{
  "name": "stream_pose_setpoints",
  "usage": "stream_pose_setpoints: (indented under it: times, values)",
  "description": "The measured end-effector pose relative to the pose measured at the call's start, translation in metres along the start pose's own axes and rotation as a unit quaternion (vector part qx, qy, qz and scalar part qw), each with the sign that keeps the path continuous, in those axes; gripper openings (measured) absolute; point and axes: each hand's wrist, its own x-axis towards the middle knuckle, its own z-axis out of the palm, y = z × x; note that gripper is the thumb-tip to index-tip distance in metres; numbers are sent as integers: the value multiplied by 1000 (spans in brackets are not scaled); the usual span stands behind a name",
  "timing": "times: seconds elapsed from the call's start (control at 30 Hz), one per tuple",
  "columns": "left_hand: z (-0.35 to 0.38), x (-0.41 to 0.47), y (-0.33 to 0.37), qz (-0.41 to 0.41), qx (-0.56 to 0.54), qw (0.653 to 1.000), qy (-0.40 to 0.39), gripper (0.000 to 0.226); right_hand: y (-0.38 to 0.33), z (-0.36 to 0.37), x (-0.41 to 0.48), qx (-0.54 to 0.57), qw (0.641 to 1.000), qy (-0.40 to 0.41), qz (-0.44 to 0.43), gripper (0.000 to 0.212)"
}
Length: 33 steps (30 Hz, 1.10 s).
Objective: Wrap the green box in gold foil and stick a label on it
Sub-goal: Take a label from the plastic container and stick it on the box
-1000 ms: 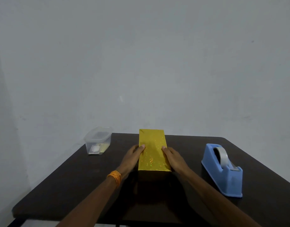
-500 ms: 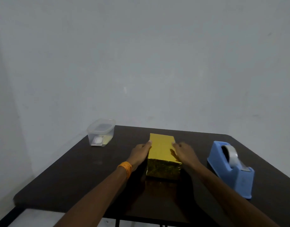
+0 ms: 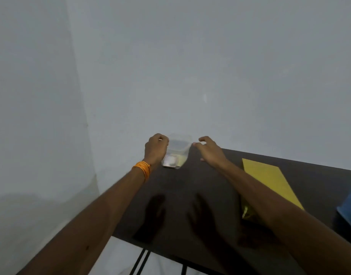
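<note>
The box wrapped in gold foil (image 3: 269, 178) lies on the dark table (image 3: 319, 175) at the right, partly behind my right forearm. A small clear plastic container (image 3: 177, 151) with a lid stands at the table's far left corner, with white and yellowish bits inside. My left hand (image 3: 155, 147), with an orange wristband, is curled around the container's left side. My right hand (image 3: 210, 150) is spread, its fingertips at the lid's right corner.
A blue tape dispenser (image 3: 349, 205) shows only partly at the right edge of the view. The table's left edge runs diagonally just left of my left arm, with a grey wall close behind the container.
Both hands have left the gold-wrapped box and reached left to the clear container. My view has swung left, so the box and dispenser now sit at the right.
</note>
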Motion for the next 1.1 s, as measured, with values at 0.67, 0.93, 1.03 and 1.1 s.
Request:
stream_pose_setpoints:
  times: [0.67,0.93,1.03,1.1]
  values:
    - [-3,37,-47,-66,-57,996,-28,46,5,58,37,33,999,29,-7,38]
    - [-31,-46,-24,-42,-51,998,4,25,-13,39,-47,26,998,28,-45,57]
    - [-36,-81,-29,-70,-54,996,7,24,-2,42,-81,18,999,26,-33,58]
    - [-39,-100,-30,-78,-49,996,6,19,2,42,-97,14,999,21,-28,58]
